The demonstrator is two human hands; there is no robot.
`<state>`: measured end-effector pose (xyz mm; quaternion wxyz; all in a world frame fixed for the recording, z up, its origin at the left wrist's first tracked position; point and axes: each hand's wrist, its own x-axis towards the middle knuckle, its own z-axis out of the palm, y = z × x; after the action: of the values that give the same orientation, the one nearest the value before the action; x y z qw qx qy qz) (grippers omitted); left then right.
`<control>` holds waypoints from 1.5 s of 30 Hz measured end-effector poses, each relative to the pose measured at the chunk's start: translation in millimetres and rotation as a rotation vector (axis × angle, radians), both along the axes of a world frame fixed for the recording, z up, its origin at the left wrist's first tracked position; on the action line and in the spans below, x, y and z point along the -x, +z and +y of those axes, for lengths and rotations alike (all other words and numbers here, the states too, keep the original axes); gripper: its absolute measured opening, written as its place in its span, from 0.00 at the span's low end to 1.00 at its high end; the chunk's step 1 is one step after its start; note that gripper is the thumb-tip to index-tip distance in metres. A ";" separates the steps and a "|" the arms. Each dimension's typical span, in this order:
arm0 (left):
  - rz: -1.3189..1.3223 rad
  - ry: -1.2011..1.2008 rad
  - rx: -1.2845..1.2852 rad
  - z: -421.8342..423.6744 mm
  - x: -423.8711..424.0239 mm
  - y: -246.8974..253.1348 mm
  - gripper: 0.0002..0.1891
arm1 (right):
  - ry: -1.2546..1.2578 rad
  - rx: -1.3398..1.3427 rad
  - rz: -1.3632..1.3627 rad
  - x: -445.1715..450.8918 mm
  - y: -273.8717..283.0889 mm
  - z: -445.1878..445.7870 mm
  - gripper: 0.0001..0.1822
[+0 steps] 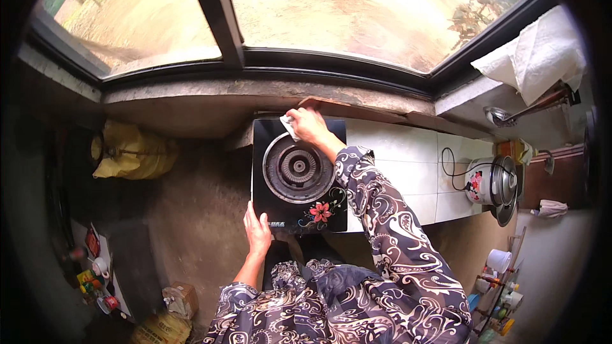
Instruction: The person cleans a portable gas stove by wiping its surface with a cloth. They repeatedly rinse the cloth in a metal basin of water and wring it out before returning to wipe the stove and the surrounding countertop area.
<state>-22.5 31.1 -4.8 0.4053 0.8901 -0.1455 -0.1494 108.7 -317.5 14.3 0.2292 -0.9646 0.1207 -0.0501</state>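
A black glass-topped gas stove [267,205] with one round burner [299,167] and a red flower print lies before me at the left end of a white tiled counter. My right hand [308,126] presses a folded white cloth [289,126] onto the stove top, at the far edge of the burner's ring. At the near left corner of the stove, my left hand [256,231] rests against its side edge with fingers extended and holds nothing that I can see.
A rice cooker [487,181] with a cord stands at the counter's right end [411,177]. A dark-framed window [334,62] runs behind. Yellow sacking [138,153] is at the left, a cardboard box [181,298] lower left, and a rack of containers [499,282] lower right.
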 end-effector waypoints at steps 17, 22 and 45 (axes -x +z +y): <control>-0.023 -0.014 -0.046 -2.2 -1.1 4.5 0.32 | -0.627 -0.521 -0.243 110.4 -15.0 -78.1 0.22; -0.009 -0.027 -0.032 -4.5 -2.4 0.6 0.32 | -0.687 -0.723 -0.258 163.9 -31.6 -42.0 0.19; -0.021 -0.040 -0.013 2.8 -7.6 -12.5 0.32 | -0.825 -0.976 -0.171 347.3 -15.6 53.1 0.15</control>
<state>-14.9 33.9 -17.3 0.3951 0.8910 -0.1666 -0.1490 -238.6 -264.5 -1.3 0.6122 -0.6163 0.4720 -0.1502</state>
